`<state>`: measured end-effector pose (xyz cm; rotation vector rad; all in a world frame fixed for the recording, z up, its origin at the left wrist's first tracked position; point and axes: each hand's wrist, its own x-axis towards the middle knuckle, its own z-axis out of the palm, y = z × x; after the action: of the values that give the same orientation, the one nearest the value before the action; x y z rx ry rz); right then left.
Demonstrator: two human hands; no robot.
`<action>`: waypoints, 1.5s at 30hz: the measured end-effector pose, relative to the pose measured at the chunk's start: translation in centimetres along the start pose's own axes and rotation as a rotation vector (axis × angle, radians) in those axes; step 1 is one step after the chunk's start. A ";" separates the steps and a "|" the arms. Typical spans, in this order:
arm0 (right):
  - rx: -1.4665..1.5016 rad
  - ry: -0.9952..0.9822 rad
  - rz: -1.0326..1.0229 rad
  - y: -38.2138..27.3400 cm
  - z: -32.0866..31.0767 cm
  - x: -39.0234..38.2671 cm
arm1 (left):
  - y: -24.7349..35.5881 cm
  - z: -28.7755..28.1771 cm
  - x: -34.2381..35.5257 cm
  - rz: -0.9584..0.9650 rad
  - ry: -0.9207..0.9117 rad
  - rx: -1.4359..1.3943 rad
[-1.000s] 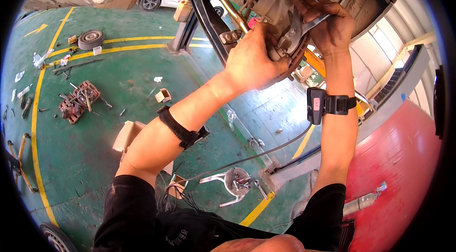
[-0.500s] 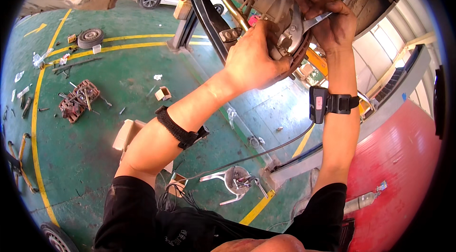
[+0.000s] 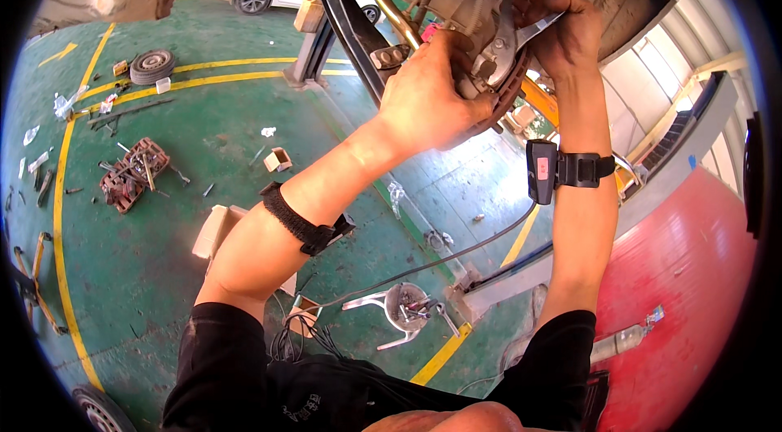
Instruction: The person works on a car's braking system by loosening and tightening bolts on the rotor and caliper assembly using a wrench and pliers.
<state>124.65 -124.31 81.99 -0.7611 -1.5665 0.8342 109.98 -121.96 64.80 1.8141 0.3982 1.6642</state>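
My right hand (image 3: 566, 28) is raised under the car and holds a pair of metal pliers (image 3: 539, 26), whose long handles stand apart among my fingers. Their jaws meet the greasy wheel hub assembly (image 3: 486, 69), though their exact bite is hard to make out. My left hand (image 3: 432, 90) is closed round the near side of the same assembly, thumb low and fingers above; its fingertips are partly hidden. Along the assembly's right side curves the rusty edge of a brake disc (image 3: 515, 90).
A gold-coloured shock absorber (image 3: 399, 18) and a black suspension arm (image 3: 346, 12) slope down left of my hands. A cable (image 3: 440, 259) trails from my right wrist unit. Below stand a stool (image 3: 406, 307) holding tools, a tool tray (image 3: 134, 175) and cardboard boxes (image 3: 218, 230).
The view has shifted slightly. My right hand and the pliers' handles have moved a little up and left, with the handles slightly closer together. My left hand keeps its hold.
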 end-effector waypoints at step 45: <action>-0.604 0.033 -0.529 4.2 -2.6 -12.6 | 2.0 -6.0 4.6 -0.294 -0.138 -0.881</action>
<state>129.10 -132.35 72.01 -0.7150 -1.8916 -0.0502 104.47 -119.16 69.61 1.1251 -0.1286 1.2081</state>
